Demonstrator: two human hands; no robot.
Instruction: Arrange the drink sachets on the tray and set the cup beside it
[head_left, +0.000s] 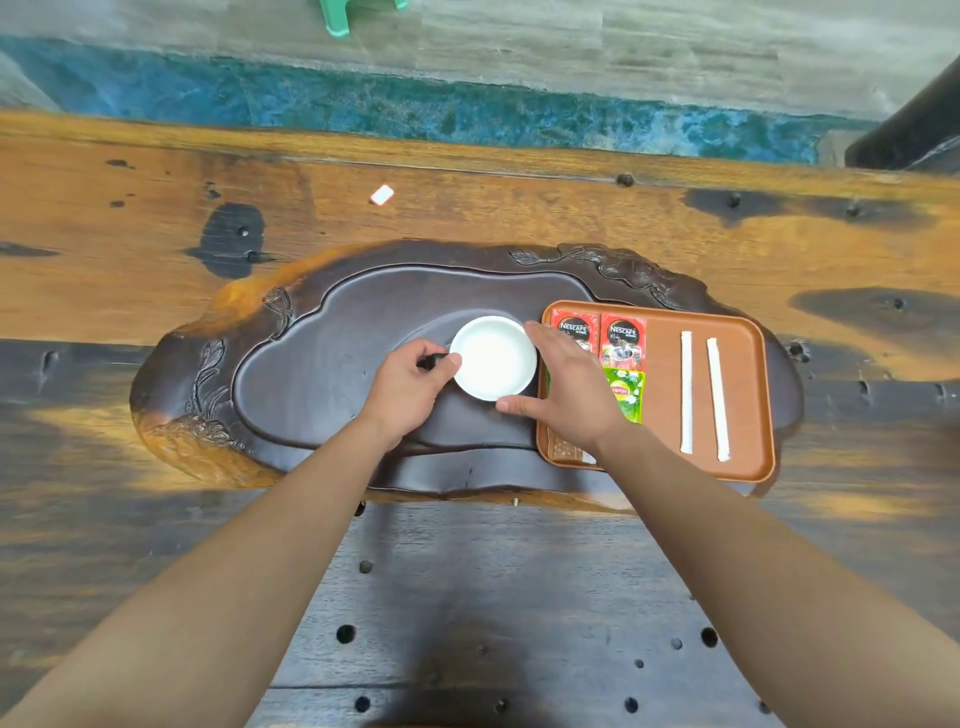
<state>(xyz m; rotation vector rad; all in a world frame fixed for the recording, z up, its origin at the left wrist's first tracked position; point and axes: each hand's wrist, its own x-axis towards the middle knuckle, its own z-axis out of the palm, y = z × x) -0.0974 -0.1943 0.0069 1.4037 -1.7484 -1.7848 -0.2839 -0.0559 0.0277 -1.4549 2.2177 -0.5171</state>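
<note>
A white cup (492, 357) stands on the dark carved tea board (322, 353), just left of the orange tray (660, 395). My left hand (413, 382) pinches the cup's dark handle on its left side. My right hand (563, 384) cups the right rim with fingers spread, lying over the tray's left edge. On the tray lie two red Nescafe sachets (622, 340), a green Lipton sachet (626, 395), two long white stick sachets (687, 392) and a brown sachet (567, 451) partly hidden under my right wrist.
The tea board rests on a large worn wooden table (467, 208). A small white packet (382, 195) lies on the table behind the board. A teal floor strip and a green stool leg (337, 15) are beyond the table's far edge.
</note>
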